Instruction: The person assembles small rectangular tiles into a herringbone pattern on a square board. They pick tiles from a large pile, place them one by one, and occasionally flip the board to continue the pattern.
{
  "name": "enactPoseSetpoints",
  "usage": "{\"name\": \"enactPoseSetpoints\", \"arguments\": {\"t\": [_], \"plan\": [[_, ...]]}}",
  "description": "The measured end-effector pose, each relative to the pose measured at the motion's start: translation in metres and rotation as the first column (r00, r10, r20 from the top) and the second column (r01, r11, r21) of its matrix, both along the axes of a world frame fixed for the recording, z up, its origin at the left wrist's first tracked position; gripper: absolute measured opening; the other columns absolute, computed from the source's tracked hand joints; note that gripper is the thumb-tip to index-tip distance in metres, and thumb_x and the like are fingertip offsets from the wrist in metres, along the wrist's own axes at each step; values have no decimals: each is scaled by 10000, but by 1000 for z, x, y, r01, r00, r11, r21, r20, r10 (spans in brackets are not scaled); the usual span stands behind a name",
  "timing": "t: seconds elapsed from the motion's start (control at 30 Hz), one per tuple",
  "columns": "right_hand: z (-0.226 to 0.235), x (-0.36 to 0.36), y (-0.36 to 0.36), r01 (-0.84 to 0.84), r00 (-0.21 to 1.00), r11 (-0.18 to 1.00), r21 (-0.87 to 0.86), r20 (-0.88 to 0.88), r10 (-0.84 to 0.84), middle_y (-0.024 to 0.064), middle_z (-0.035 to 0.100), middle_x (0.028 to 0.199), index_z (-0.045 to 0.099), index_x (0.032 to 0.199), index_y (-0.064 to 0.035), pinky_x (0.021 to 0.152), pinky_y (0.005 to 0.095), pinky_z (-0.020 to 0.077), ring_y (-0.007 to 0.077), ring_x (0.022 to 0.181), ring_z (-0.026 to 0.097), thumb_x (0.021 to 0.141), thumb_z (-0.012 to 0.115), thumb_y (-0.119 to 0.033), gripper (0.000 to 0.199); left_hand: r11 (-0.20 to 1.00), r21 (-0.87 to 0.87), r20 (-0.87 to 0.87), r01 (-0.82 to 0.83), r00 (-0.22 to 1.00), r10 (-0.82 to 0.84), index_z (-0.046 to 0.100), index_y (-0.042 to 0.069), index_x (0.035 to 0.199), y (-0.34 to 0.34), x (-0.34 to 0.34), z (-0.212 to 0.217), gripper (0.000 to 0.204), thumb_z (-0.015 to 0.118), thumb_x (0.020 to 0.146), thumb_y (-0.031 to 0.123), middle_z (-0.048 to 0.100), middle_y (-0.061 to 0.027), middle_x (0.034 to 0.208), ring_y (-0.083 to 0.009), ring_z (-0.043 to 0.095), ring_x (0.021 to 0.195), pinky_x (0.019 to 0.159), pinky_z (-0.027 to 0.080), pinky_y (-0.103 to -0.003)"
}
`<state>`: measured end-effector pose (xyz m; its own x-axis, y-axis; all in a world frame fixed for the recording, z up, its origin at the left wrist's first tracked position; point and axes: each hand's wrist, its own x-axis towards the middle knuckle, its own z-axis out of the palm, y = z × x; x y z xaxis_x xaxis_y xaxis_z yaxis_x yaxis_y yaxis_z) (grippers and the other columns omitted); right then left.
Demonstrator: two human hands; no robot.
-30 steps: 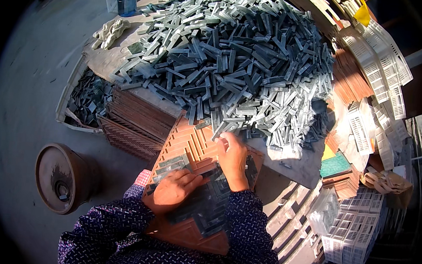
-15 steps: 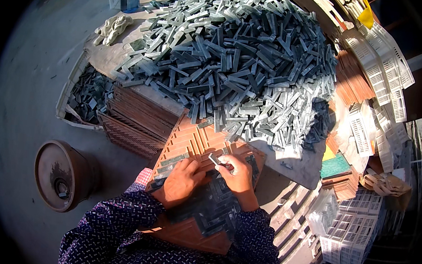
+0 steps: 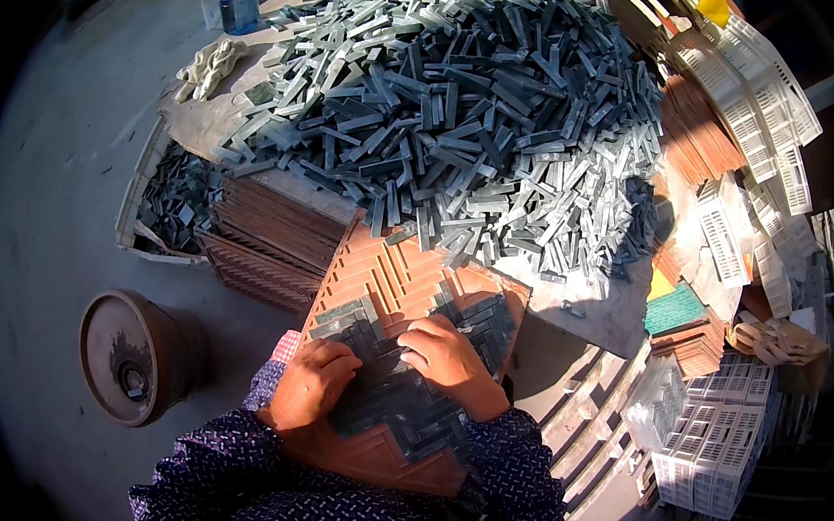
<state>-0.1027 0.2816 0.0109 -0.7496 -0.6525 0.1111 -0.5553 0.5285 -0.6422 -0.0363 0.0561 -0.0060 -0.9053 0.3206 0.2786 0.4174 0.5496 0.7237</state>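
With no strip pinched, both the left hand (image 3: 312,380) and right hand (image 3: 448,358) are pressed flat on grey strips (image 3: 395,393), which could be nudged from the orange grooved tray (image 3: 391,278).

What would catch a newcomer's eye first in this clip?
The huge heap of grey tile strips covering the table top at the centre and top. Below it, at the near edge, both hands press on an orange grooved tray partly filled with dark strips in a zigzag pattern: the left hand and the right hand. White plastic grids are stacked at the right.
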Motion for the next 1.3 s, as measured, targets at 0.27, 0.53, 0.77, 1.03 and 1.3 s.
{"name": "enactPoseSetpoints", "arguments": {"t": [0.27, 0.53, 0.77, 1.03, 1.3], "plan": [[-3, 4, -1, 53, 998, 998, 17, -46, -52, 98, 595, 865, 607, 882, -26, 728, 366, 482, 290, 831, 580, 737, 689, -68, 172, 999, 11, -64, 40, 997, -39, 643, 36, 896, 16, -5, 0, 161, 639, 735, 35, 606, -83, 921, -268, 583, 839, 724, 489, -358], [16, -9, 26, 410, 911, 908, -86, 95, -402, 156, 628, 856, 615, 909, -7, 636, 369, 478, 330, 747, 615, 801, 637, -49, 118, 916, -372, -101, 150, 975, -200, 482, 94, 1311, 32, -8, 2, 535, 635, 818, 236, 441, -78, 1381, -251, 390, 1292, 1066, 308, -434], [-12, -47, 22, 614, 774, 772, -163, -68, -630, 138, 632, 733, 599, 867, -37, 585, 389, 484, 322, 651, 627, 789, 662, -105, 121, 843, -459, 85, 279, 959, -271, 332, 106, 1412, 43, -14, -5, 754, 582, 805, 478, 308, -58, 1482, -189, 239, 1389, 1131, 158, -477], [-34, -66, 15, 800, 600, 598, -55, 94, -794, 111, 656, 731, 569, 981, -5, 609, 324, 505, 203, 645, 645, 704, 734, -142, 350, 842, -430, 124, 326, 945, -303, 344, 83, 1400, 28, -5, -7, 759, 624, 790, 437, 324, -61, 1473, -188, 250, 1385, 1131, 170, -449], [-19, -12, 32, 551, 828, 800, -236, 273, -490, 60, 651, 767, 652, 949, -2, 592, 237, 482, 89, 632, 581, 762, 681, -42, 193, 856, -370, 161, 362, 932, -324, 389, 37, 1361, -2, 10, 0, 651, 623, 820, 312, 372, -106, 1437, -233, 301, 1362, 1127, 202, -431]]}}
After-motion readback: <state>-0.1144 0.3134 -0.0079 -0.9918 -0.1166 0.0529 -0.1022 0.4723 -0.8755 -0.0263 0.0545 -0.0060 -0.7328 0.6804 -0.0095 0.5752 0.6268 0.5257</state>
